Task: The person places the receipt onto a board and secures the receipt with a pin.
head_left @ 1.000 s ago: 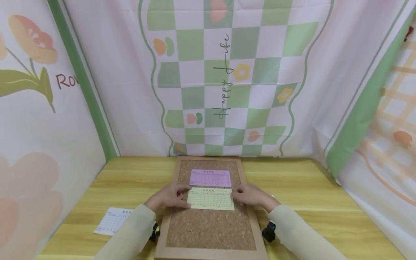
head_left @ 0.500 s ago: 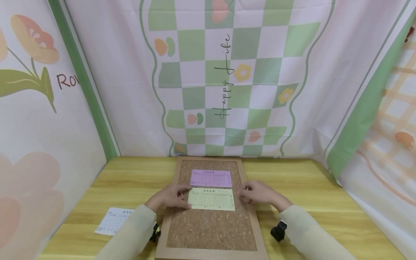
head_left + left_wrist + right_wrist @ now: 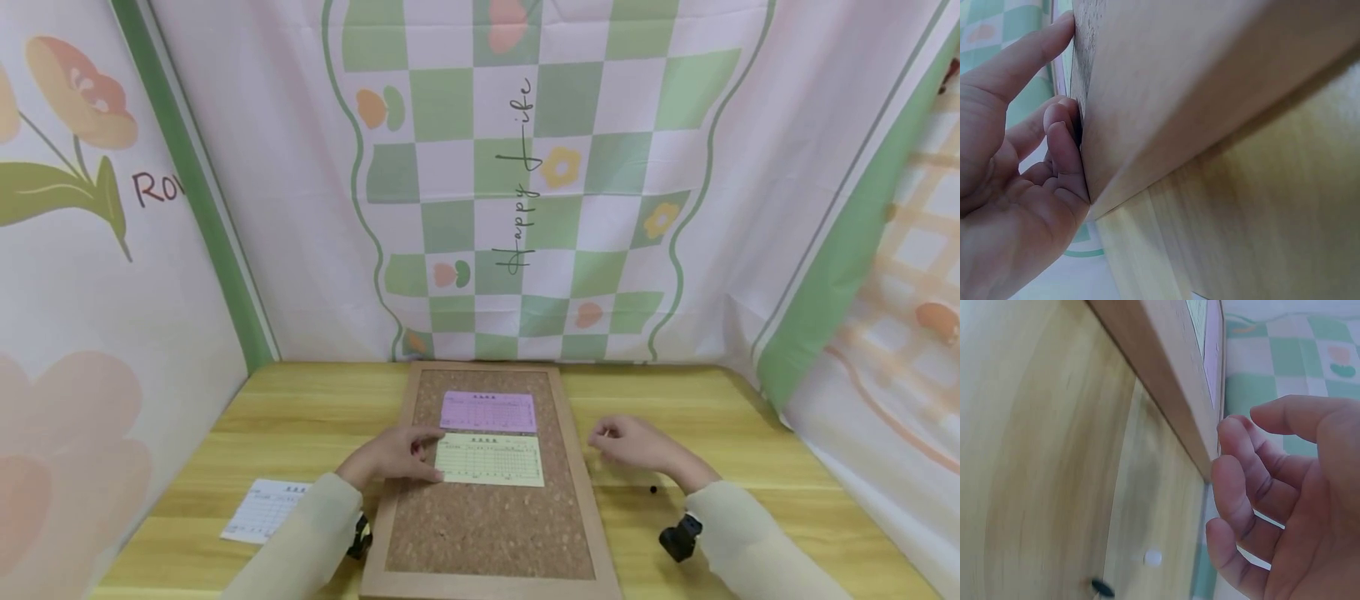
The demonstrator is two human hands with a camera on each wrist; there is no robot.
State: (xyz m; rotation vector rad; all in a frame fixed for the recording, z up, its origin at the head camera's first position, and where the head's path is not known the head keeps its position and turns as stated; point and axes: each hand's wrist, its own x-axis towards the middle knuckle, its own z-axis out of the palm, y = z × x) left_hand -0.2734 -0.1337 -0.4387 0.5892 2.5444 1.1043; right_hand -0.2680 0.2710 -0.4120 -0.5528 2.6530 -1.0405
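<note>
So on the left, the left hand (image 3: 393, 454) hasn't really budged: thumb and index are spread apart, tips at the left edge of the pale yellow printed form (image 3: 489, 460), other fingers loosely tucked by the frame of the corkboard (image 3: 487, 533). The form hasn't noticeably shifted either. The big change is over on the right: the right hand (image 3: 633, 443) has slid off the board and is now above the wood-grain table (image 3: 735, 433), fingers loosely bent, a gap between thumb and index, nothing in them that I can see. A small black tack (image 3: 653, 490) has come into view near that wrist, and a white disc (image 3: 1152, 557) lies on the table too. My read: only the left hand is steadying the form now, right edge free.

As for looks, the form lies flat mid-board, pretty straight, just below a purple form (image 3: 487, 412), ruled columns under a heading too small to read. Can't tell whether anything pins its corners.
</note>
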